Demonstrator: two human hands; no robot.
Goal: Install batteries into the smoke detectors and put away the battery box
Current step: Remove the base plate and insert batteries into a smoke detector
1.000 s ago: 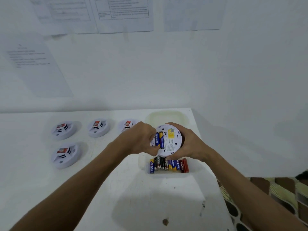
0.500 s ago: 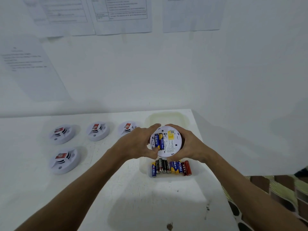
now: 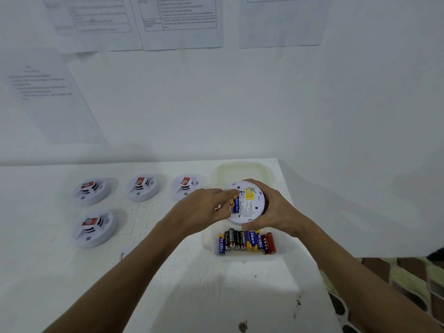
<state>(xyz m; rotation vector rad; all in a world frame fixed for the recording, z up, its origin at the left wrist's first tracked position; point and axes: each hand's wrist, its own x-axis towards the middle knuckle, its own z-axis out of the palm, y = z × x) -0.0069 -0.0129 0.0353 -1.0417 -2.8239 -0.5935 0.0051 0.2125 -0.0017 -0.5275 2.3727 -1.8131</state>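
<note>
Smoke detectors are the subject of this check, taken from largest item to smallest. I note a white-topped bench against a white wall hung with printed paper sheets. Four round white plastic smoke detectors sit on the bench at left, three in a back row and one nearer, each with a red label on top. A clear plastic battery box sits near the right edge, holding a row of loose cylindrical batteries in mixed colours; its pale lid lies behind it.

A fifth round white detector is held above the box, underside up, with a blue battery visible in its compartment. My right hand grips the detector's rim, fingers curled round the far edge. My left hand rests at the compartment, fingers fairly straight and close together, tips at the battery; I cannot tell whether they pinch it or merely press.

I judge the detector light, rigid and smooth-shelled, best held by the rim. Batteries look small, hard and inclined to roll; take each mid-body.
</note>
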